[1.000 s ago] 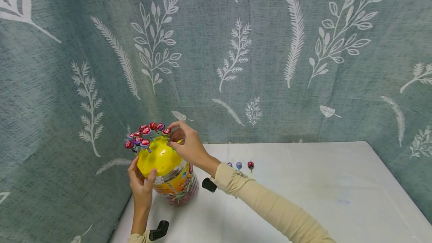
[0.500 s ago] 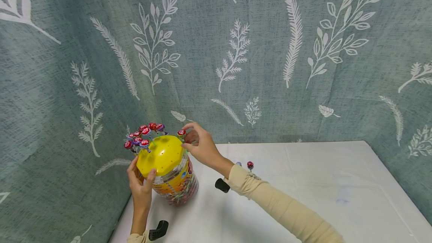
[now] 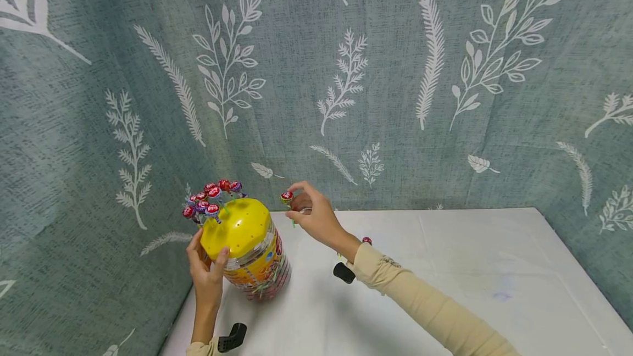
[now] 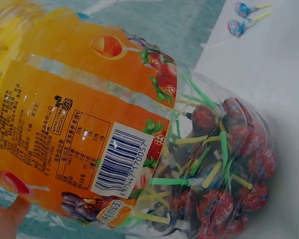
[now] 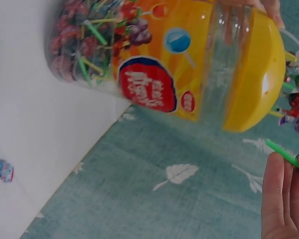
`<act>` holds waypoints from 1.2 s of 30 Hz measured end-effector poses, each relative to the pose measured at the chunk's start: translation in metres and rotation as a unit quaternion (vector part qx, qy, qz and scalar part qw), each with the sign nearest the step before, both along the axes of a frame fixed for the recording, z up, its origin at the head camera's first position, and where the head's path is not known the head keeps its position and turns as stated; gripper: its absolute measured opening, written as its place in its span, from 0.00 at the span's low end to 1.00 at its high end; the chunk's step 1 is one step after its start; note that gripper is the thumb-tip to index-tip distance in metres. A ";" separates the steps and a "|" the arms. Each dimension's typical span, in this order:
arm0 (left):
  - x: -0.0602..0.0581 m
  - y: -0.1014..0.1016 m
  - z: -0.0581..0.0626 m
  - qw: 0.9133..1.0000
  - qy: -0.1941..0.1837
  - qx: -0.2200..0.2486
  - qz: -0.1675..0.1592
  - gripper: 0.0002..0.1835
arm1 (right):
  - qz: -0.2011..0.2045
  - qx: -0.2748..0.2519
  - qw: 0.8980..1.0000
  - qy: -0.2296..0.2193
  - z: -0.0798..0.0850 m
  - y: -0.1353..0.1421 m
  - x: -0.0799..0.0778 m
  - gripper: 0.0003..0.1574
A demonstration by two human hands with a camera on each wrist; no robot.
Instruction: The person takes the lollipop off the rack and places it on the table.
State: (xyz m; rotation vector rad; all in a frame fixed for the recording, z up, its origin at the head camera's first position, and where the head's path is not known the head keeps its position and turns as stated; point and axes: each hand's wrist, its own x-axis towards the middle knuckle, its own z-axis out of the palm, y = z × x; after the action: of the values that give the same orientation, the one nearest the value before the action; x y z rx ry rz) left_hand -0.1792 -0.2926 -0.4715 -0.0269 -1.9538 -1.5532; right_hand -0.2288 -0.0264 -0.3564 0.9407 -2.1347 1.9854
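Note:
A clear candy jar (image 3: pixel 267 279) with a yellow lid (image 3: pixel 244 227) stands on the white table at the left. Several wrapped lollipops (image 3: pixel 212 192) stick up from the lid's far left part, and small holes dot the rest. My left hand (image 3: pixel 207 273) grips the lid's near left side, thumb in front. To the right of the lid, apart from it, my right hand (image 3: pixel 316 215) pinches a red-topped lollipop (image 3: pixel 287 196); its green stick (image 5: pixel 281 152) points toward the jar in the right wrist view. More lollipops (image 4: pixel 204 199) fill the jar's bottom.
Blue-wrapped lollipops (image 4: pixel 237 27) lie on the white table (image 3: pixel 445 268), right of the jar. A red lollipop (image 3: pixel 367 240) shows beside the right forearm. A green leaf-patterned curtain (image 3: pixel 296 98) hangs behind and at the left.
My right hand has moved right, from over the lid to beside it, carrying the red-topped lollipop along. The left hand and the jar stay in place.

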 end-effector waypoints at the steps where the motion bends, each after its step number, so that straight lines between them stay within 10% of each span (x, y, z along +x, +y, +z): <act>1: 0.000 0.000 0.000 1.000 0.000 0.000 0.000 0.37 | -0.002 -0.001 1.000 -0.004 -0.001 0.002 0.000 0.25; 21: -0.004 0.000 -0.001 1.000 0.022 0.006 -0.011 0.37 | -0.045 -0.009 0.998 -0.050 -0.048 0.035 -0.028 0.26; 36: 0.002 0.002 0.008 0.998 -0.046 0.040 -0.011 0.38 | -0.076 0.000 0.995 -0.067 -0.056 0.065 -0.022 0.26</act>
State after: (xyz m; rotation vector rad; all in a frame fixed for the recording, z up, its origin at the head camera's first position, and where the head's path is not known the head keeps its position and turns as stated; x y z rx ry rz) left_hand -0.1774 -0.2907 -0.4639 0.0565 -1.9664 -1.6721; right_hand -0.2506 0.0386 -0.4121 0.6384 -2.2012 2.0253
